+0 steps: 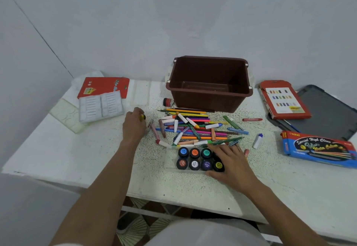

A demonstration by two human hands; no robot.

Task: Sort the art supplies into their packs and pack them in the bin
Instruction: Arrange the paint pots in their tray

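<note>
Brown bin (pixel 202 101) upright and open at the table's back. Just in front, a jumbled pile of pencils and crayons (pixel 195 127). Nearer, capped paint pots (pixel 194 158) in two rows in a clear tray (pixel 169 161). Red pot (pixel 167 102) loose beside the bin. Small yellow piece (pixel 142 117) gripped in left hand (pixel 134 124). Right: red crayon box (pixel 285 99) and blue pencil box (pixel 316 149), both flat. Left: red pack (pixel 104 86), partly overlapped by a white insert (pixel 100 106).

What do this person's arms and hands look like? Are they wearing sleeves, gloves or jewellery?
The left forearm and right forearm are bare, with no sleeves over them. The left hand and right hand wear no gloves, and no watch, bracelet or ring shows. A white garment appears at the bottom edge of the view.
</note>
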